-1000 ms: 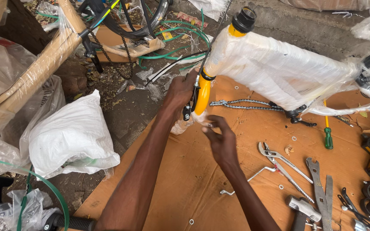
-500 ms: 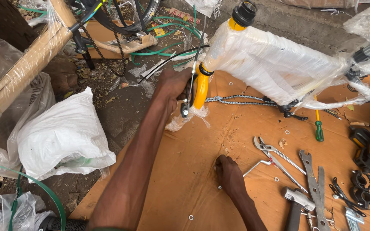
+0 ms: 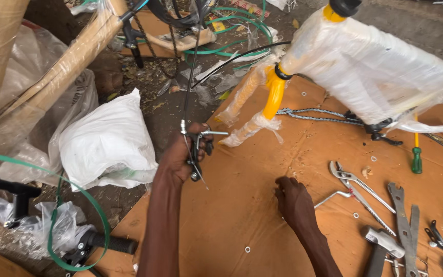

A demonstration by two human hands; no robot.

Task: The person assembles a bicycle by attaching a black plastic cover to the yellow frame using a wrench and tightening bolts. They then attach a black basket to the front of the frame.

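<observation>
My left hand [image 3: 180, 159] grips a black and silver bicycle brake caliper [image 3: 199, 149] with a thin black cable [image 3: 190, 66] running up from it. The caliper hangs just above the brown cardboard sheet [image 3: 242, 215]. My right hand [image 3: 294, 200] rests palm down on the cardboard, fingers together, next to a bent silver hex key [image 3: 334, 197]. Behind both hands stands a yellow bicycle fork [image 3: 274, 97] under a frame wrapped in white plastic [image 3: 370, 66], with a chain [image 3: 314, 115] lying at its foot.
Pliers [image 3: 355, 184], flat spanners [image 3: 403, 215], a hammer [image 3: 383, 246] and a green screwdriver [image 3: 416, 154] lie at the right. A white sack [image 3: 106, 138] sits on the dirt at left. A black handlebar grip [image 3: 108, 242], green strapping [image 3: 52, 205] and small washers [image 3: 247, 250] lie nearby.
My left hand has come away from the yellow fork towards me, now holding the brake caliper. My right hand dropped from the fork to the cardboard and stayed there.
</observation>
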